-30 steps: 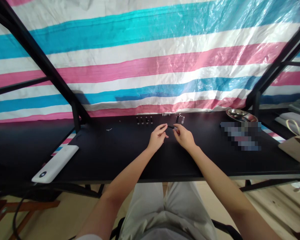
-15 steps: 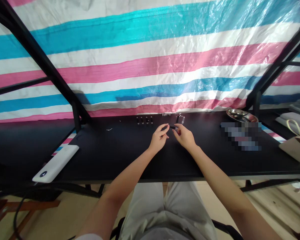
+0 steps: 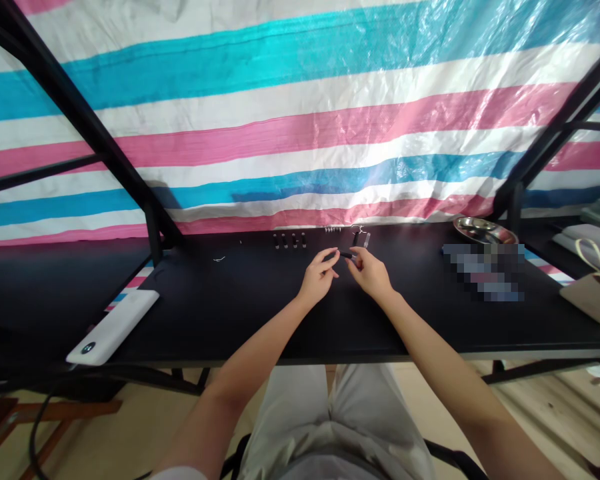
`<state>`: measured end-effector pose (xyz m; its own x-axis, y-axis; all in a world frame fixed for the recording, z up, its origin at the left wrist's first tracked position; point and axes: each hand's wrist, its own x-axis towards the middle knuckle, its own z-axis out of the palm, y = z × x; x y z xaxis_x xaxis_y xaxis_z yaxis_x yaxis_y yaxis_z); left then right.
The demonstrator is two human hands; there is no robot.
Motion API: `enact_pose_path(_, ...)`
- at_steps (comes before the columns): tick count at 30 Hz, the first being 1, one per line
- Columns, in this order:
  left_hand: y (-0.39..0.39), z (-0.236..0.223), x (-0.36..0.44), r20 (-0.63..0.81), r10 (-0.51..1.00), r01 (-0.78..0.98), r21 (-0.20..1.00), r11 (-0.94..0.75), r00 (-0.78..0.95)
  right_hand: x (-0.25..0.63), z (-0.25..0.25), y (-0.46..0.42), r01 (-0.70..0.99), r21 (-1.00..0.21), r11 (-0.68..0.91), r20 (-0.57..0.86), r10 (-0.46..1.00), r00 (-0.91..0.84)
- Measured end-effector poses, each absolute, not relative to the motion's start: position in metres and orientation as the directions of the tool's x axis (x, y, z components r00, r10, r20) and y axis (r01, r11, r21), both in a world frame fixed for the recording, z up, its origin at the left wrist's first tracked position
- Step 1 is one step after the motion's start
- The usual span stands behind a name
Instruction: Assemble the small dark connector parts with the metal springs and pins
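Between my two hands, over the middle of the black table, is a small dark stick-like piece, its exact kind too small to make out. My right hand pinches its right end between thumb and fingers. At the other end, my left hand has its thumb and forefinger closed near the tip, with its other fingers partly curled. Just beyond the right hand lie a short black tube and a clear tube. Farther left stands a row of several small black pieces with pale ends.
Several tiny shiny pieces lie along the back edge. A thin pale strip is on the left. A white power bank lies at the left edge, a metal dish at the back right, a beige bag at far right.
Almost nothing differs. Both hands keep the same hold on the dark piece, and the view has shifted very slightly.
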<state>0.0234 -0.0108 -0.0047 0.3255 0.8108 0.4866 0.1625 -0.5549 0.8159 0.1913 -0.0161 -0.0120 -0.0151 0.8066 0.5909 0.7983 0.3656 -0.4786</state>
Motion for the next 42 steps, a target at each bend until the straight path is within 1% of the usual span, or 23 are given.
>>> enact_pose_path(8, -0.01, -0.007, 0.023, 0.499, 0.804, 0.172, 0.805, -0.568, 0.323, 0.191, -0.01, -0.017, 0.808, -0.457, 0.373, 0.603, 0.797, -0.027)
enact_pose_path(17, -0.01, -0.008, 0.023, 0.539, 0.784, 0.14, 0.789, -0.598, 0.308, 0.189, -0.011, -0.016, 0.809, -0.447, 0.382, 0.619, 0.785, -0.029)
enact_pose_path(19, -0.01, -0.006, 0.023, 0.55, 0.79, 0.136, 0.791, -0.597, 0.27, 0.189, -0.012, -0.015, 0.798, -0.466, 0.383, 0.612, 0.79, -0.022)
enact_pose_path(22, -0.007, -0.002, 0.021, 0.544, 0.822, 0.129, 0.814, -0.566, 0.171, 0.189, -0.012, -0.013, 0.767, -0.525, 0.368, 0.592, 0.806, 0.019)
enact_pose_path(25, 0.002, -0.001, 0.015, 0.455, 0.889, 0.094, 0.884, -0.458, 0.046, 0.193, -0.012, -0.011, 0.74, -0.576, 0.346, 0.585, 0.807, 0.078)
enact_pose_path(28, 0.012, -0.002, 0.008, 0.283, 0.953, 0.024, 0.959, -0.283, -0.105, 0.199, -0.014, -0.007, 0.727, -0.597, 0.339, 0.606, 0.785, 0.131)
enact_pose_path(30, 0.018, -0.003, 0.003, 0.172, 0.966, -0.033, 0.983, -0.182, -0.194, 0.202, -0.016, -0.005, 0.712, -0.619, 0.33, 0.608, 0.776, 0.169)
enact_pose_path(32, 0.023, -0.003, -0.001, 0.091, 0.963, -0.099, 0.988, -0.12, -0.252, 0.203, -0.017, -0.002, 0.684, -0.654, 0.322, 0.592, 0.781, 0.198)
enact_pose_path(37, 0.028, -0.002, -0.006, -0.06, 0.955, -0.233, 0.973, -0.009, -0.29, 0.197, -0.015, 0.008, 0.597, -0.743, 0.304, 0.491, 0.853, 0.176)
enact_pose_path(42, 0.03, -0.003, -0.007, -0.115, 0.953, -0.289, 0.957, 0.03, -0.281, 0.185, -0.007, 0.032, 0.621, -0.744, 0.246, 0.396, 0.911, 0.113)
